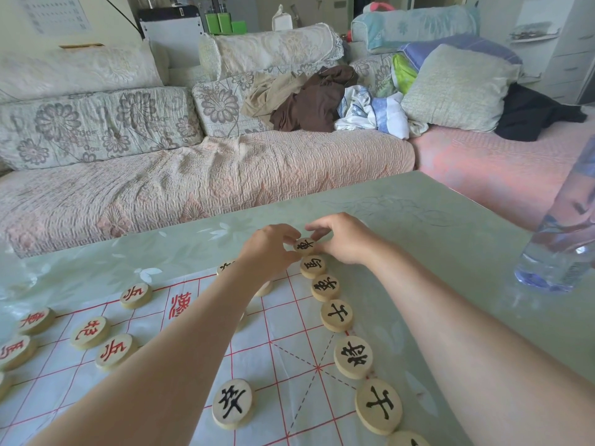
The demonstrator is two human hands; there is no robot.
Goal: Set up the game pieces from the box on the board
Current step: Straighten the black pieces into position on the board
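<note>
A white board sheet with red grid lines [283, 320] lies on the table. Round wooden discs with black characters run in a row down its right edge [336, 315], and one more sits lower in the middle [232, 403]. Discs with red characters [114, 350] sit at the left. At the far corner of the board, my left hand [269, 249] and my right hand [341, 238] both pinch one black-lettered disc [305, 246], held just above the corner. My left forearm hides part of the board and some discs. No box is in view.
A clear plastic water bottle [560, 233] stands on the pale green table [434, 226] at the right. A sofa [206, 175] with cushions and piled clothes runs just beyond the table's far edge.
</note>
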